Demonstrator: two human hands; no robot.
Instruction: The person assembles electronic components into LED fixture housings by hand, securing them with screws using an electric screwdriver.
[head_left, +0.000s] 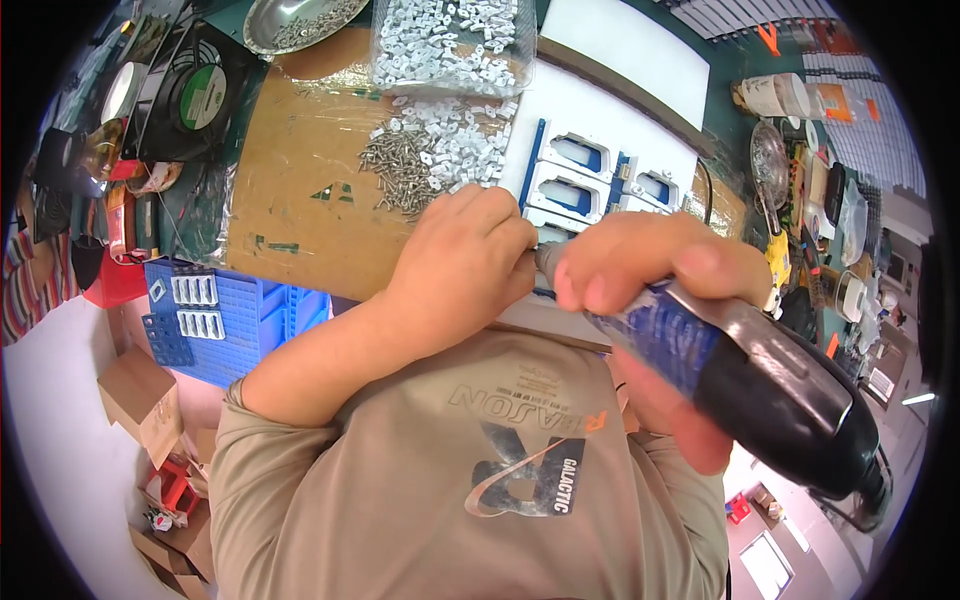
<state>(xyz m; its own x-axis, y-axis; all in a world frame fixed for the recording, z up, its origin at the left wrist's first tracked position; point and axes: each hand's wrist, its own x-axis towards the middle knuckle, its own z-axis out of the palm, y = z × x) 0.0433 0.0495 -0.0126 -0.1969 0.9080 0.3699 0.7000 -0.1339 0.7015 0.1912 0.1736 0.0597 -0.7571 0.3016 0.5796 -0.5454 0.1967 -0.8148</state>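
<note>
My right hand [668,262] is wrapped round an electric screwdriver [765,375] with a black and blue body, its nose tilted down to the left. My left hand [462,262] is closed, the fingertips curled beside the screwdriver's nose. Whatever those fingers grip is hidden from this view. Just beyond both hands, several white frame-shaped plastic parts [571,190] with oval openings lie in blue holders on a white board [550,98]. Past my left hand are a heap of small screws [398,172] and a spread of small white plastic pieces [462,140].
A clear tray [374,62] of white pieces and a metal bowl [262,38] of screws stand at the back. A black fan [200,95] is far left. Blue crates [245,325] sit below the table's left side. Tools and containers, including a metal dish [768,160], crowd the right.
</note>
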